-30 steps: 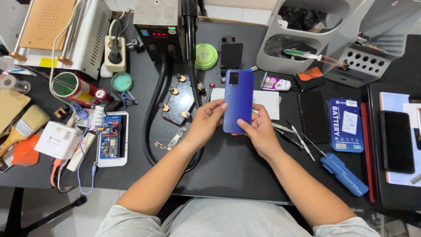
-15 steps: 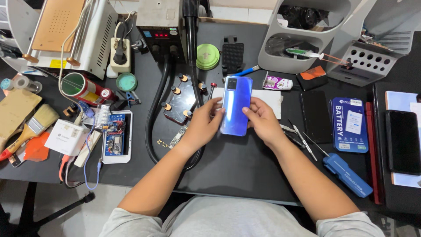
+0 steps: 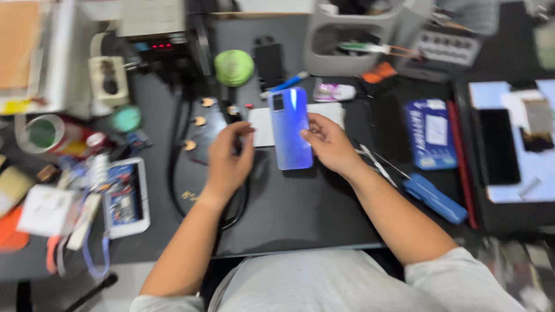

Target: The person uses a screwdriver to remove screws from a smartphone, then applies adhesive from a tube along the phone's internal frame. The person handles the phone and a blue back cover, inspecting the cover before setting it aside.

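Blue phone point(image 3: 290, 128) lies back-up at the counter's point(image 3: 300, 214) middle; your right hand point(image 3: 325, 141) pinches its edge, left hand point(image 3: 228, 159) loose, empty beside it; a 1-sided grip could let it slide

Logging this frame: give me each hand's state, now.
Left hand: loosely curled, off the blue phone, holding nothing visible.
Right hand: grips the blue phone's right edge.
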`<state>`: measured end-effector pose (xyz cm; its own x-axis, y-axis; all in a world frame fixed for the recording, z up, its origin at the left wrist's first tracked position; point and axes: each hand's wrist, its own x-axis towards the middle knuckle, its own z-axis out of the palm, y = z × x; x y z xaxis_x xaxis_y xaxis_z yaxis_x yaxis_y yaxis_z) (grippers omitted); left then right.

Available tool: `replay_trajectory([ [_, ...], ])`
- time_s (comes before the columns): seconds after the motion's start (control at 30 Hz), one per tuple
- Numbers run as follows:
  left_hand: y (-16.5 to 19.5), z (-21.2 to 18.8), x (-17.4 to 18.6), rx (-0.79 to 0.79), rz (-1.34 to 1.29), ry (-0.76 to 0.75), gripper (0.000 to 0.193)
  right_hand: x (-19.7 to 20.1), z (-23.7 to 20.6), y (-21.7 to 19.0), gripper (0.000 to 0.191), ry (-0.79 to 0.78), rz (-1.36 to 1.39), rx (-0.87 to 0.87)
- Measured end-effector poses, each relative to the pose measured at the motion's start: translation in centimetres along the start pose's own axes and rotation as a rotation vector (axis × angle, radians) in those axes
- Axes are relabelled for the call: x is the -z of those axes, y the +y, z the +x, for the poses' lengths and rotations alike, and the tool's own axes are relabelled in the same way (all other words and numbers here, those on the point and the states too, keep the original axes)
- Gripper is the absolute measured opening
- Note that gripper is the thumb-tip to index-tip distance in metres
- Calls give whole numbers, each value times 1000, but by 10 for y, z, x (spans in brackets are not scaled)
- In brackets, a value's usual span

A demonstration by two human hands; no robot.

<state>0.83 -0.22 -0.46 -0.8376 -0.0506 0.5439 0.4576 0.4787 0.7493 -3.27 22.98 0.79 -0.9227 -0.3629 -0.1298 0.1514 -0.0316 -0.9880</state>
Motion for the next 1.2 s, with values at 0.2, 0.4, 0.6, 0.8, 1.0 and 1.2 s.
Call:
replay_trajectory([
  [0.2, -5, -5, -11, 8, 64, -76, 14, 63, -40, 9, 41, 152, -15, 11],
  [0.4, -6, -2, -17, 21, 121, -173, 13, 124, -83, 15, 41, 431, -38, 37],
  [0.6, -5, -2, -17, -8, 149, -211, 11, 158, -93, -1, 42, 605, -137, 70],
  [0.8, -4, -1, -14, -1, 129, -212, 12, 126, -81, -15, 40, 376, 503, -20],
  [1.0, -5, -1, -12, -22, 122, -243, 14, 147, -74, -13, 40, 591, -204, 213],
  [1.2, -5, 0, -12, -27, 136, -267, 16, 183, -98, -22, 36, 861, -821, 113],
])
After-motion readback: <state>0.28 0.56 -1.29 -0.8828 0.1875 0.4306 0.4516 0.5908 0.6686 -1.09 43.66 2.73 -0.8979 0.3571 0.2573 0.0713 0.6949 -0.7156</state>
